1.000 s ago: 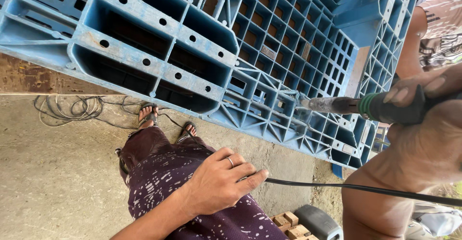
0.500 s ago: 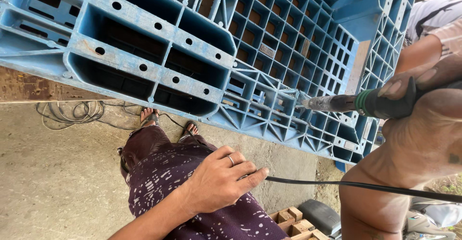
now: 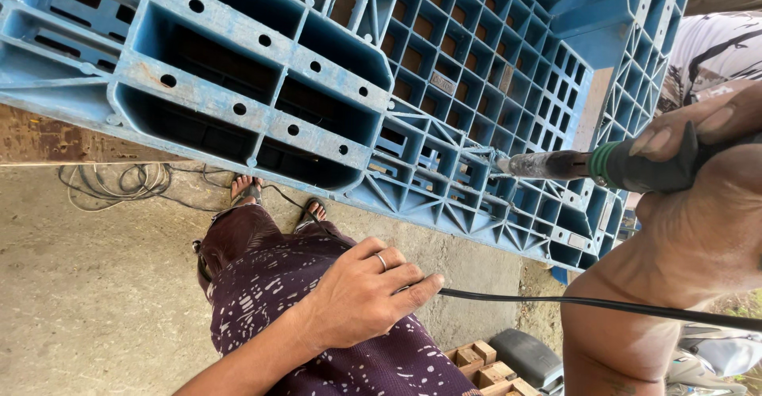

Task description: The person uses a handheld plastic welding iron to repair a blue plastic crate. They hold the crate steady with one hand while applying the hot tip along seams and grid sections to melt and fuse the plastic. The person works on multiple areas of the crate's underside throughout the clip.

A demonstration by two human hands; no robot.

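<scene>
From the head view, the right hand (image 3: pixel 698 146) is closed around the dark, green-collared grip of a soldering iron (image 3: pixel 591 163), whose metal barrel points left with its tip touching a rib of the blue plastic pallet (image 3: pixel 317 71) propped up in front. The left hand (image 3: pixel 361 293) lies loosely open, palm down, on the person's patterned purple lap, 1 ring on a finger; the iron's black power cord (image 3: pixel 571 302) runs out from beside its fingertips, though a grip cannot be told. Below is a rough concrete floor (image 3: pixel 87 301) with loose coiled wire (image 3: pixel 119 182) and small wooden blocks (image 3: pixel 484 364).
</scene>
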